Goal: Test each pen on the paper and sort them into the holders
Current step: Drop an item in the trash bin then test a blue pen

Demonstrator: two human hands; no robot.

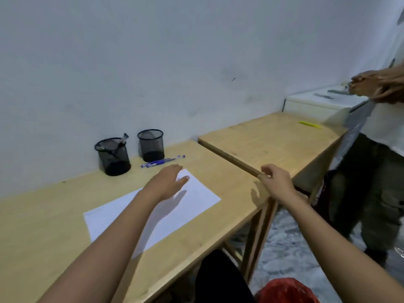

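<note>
So, pens next, both hands empty.

My left hand (169, 180) hovers flat over the paper's (192, 200) far corner, grip apart. The blue pens (162, 161) lie just beyond it on the counter (54, 226), long axis running left-right, in front of the right holder (150, 145). Right hand (276, 181), fingers loosely curled on nothing, rests farther off at the counter's edge, so left's nearer.

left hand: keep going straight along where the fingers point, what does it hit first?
Most likely the blue pens lying just past the far edge of the paper. The left hand hovers open over the paper's far corner, fingers aimed toward them. The right-side mesh holder stands just behind; depth is unclear.
</note>
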